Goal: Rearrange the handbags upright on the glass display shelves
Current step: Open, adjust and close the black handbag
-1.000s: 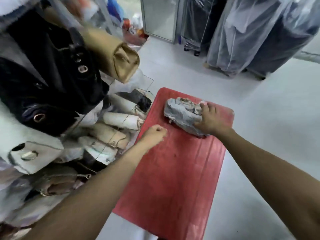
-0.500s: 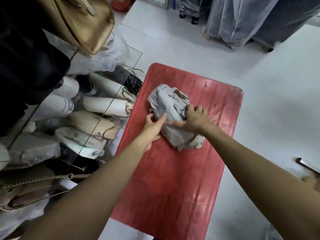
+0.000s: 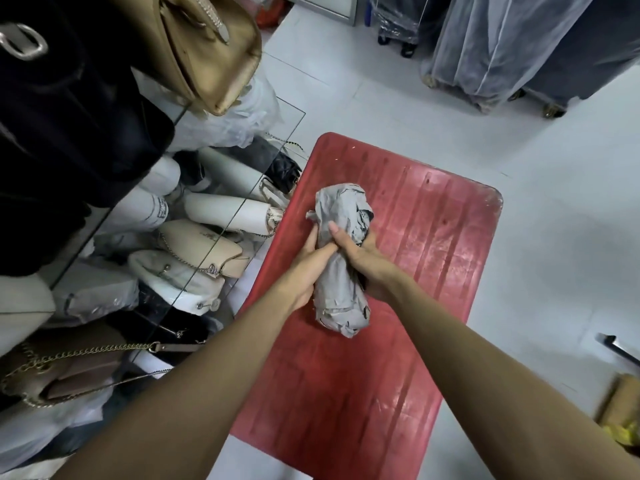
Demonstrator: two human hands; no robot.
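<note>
A crumpled grey paper bundle [image 3: 341,285] is held over the red plastic stool top [image 3: 433,244]. My left hand [image 3: 308,268] grips its left side and my right hand [image 3: 360,258] wraps round its middle from the right, thumb across the paper. To the left stand glass display shelves [image 3: 242,209] crowded with handbags: a gold bag [image 3: 211,53] and a black bag [image 3: 69,109] up high, white and beige bags [image 3: 204,244] lying on their sides lower down, and a brown chain-strap bag [image 3: 69,372] at the bottom left.
White tiled floor [image 3: 536,220] surrounds the red stool. Garment racks under clear plastic covers [image 3: 502,46] stand at the back right. A cardboard box with something yellow [image 3: 623,410] sits at the right edge. A black quilted bag [image 3: 284,168] lies by the shelf's corner.
The grey paper bundle was dragged from the stool's far end toward me and rolled into a longer shape. My left hand came over and took hold of it; the view tilted downward.
</note>
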